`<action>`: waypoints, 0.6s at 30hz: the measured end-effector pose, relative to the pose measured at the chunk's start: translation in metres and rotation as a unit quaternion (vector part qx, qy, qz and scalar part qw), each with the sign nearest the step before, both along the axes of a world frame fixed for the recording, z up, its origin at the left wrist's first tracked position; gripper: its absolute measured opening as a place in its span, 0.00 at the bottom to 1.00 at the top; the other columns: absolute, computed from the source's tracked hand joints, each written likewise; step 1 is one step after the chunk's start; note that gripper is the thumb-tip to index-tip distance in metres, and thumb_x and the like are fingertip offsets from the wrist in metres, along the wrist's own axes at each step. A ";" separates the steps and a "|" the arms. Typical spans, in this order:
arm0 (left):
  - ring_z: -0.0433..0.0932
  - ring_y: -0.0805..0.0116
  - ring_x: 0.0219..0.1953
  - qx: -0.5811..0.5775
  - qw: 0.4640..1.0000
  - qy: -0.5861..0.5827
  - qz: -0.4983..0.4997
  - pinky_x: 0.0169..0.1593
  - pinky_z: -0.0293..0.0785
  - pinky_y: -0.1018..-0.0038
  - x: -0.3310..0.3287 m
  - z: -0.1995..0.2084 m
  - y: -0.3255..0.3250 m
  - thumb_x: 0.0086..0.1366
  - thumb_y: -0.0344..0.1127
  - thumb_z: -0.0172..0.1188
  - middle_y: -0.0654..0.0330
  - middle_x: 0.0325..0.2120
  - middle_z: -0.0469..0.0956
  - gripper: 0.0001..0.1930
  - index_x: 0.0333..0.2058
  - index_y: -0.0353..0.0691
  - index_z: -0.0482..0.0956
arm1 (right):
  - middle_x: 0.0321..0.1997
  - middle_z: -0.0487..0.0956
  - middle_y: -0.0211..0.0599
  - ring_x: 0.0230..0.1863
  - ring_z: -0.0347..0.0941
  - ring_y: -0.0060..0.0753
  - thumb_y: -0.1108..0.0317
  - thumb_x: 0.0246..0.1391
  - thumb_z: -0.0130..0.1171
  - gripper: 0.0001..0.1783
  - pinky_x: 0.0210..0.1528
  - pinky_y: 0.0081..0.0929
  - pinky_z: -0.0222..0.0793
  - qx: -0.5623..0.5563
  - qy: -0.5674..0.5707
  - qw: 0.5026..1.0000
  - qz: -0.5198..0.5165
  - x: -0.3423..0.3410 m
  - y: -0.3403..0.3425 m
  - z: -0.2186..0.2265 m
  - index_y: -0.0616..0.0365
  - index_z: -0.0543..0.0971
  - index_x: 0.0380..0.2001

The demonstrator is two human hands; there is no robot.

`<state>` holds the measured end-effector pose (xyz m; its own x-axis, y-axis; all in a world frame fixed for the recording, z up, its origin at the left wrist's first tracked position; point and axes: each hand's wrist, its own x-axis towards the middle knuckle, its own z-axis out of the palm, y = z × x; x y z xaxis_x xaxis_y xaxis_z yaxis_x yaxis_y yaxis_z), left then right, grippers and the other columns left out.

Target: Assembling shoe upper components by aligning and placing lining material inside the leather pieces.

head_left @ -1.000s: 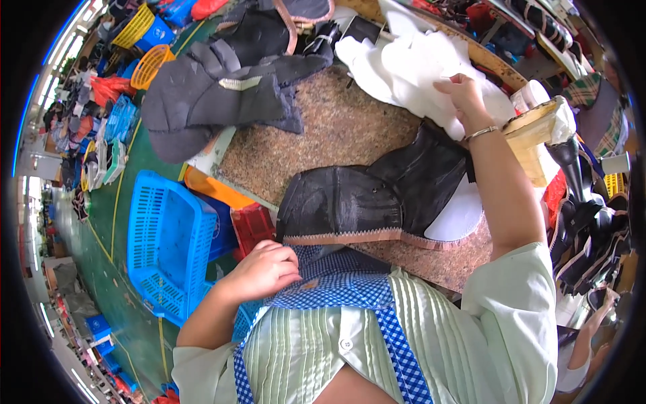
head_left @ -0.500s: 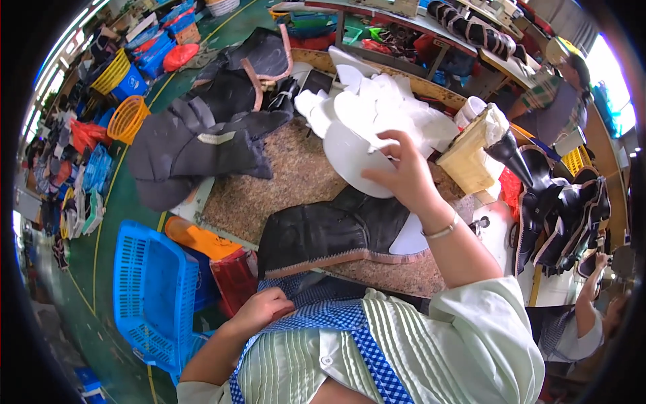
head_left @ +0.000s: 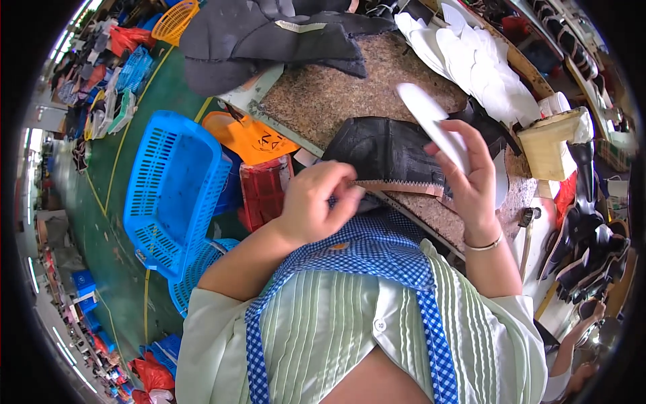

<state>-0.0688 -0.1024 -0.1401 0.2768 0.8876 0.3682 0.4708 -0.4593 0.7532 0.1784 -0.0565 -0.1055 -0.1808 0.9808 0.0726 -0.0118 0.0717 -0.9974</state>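
Observation:
My right hand (head_left: 471,172) grips a thin white stiffener piece (head_left: 427,114) with a rounded end, tilted up over the bench. Under it lies a black boot upper (head_left: 383,151) with a pinkish, zigzag-stitched lower edge. A second white piece (head_left: 500,178) rests on the right end of the upper, partly hidden behind my right hand. My left hand (head_left: 319,202) hovers by the upper's left front edge, its fingers half curled and the thumb apart, with nothing visible between them. Many similar white pieces (head_left: 481,64) lie heaped at the back right.
More dark boot uppers (head_left: 269,40) lie at the back left of the speckled bench top (head_left: 323,94). A blue basket (head_left: 141,202), an orange bag (head_left: 252,138) and a red crate (head_left: 262,192) stand left of it. A yellowish block (head_left: 548,145) and a brush (head_left: 528,219) are at the right.
My right hand has drawn the white piece off the heap, toward me and upward. My left hand has risen from my apron to the upper's edge. The view has shifted downward.

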 end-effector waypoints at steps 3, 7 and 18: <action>0.74 0.54 0.48 0.071 0.996 0.051 -0.002 0.50 0.71 0.63 0.027 -0.015 0.013 0.50 0.37 0.70 0.51 0.44 0.75 0.22 0.43 0.34 0.75 | 0.41 0.80 0.33 0.46 0.75 0.21 0.61 0.66 0.51 0.18 0.48 0.20 0.72 -0.122 0.193 0.973 -0.025 -0.018 0.004 -0.012 0.64 0.74 0.51; 0.73 0.51 0.50 0.050 0.986 0.133 -0.090 0.53 0.70 0.61 0.022 -0.036 0.022 0.48 0.40 0.72 0.52 0.45 0.75 0.23 0.41 0.35 0.77 | 0.40 0.81 0.34 0.40 0.77 0.24 0.61 0.63 0.56 0.17 0.43 0.22 0.74 -0.281 0.115 0.951 -0.053 -0.005 0.009 -0.053 0.66 0.77 0.45; 0.68 0.86 0.28 -0.280 0.934 -0.220 0.008 0.32 0.63 0.86 0.013 -0.041 0.043 0.59 0.29 0.67 0.69 0.25 0.73 0.17 0.40 0.39 0.66 | 0.33 0.81 0.28 0.34 0.74 0.15 0.70 0.56 0.64 0.11 0.38 0.18 0.71 -0.203 0.052 0.977 0.041 0.019 -0.003 -0.065 0.65 0.79 0.39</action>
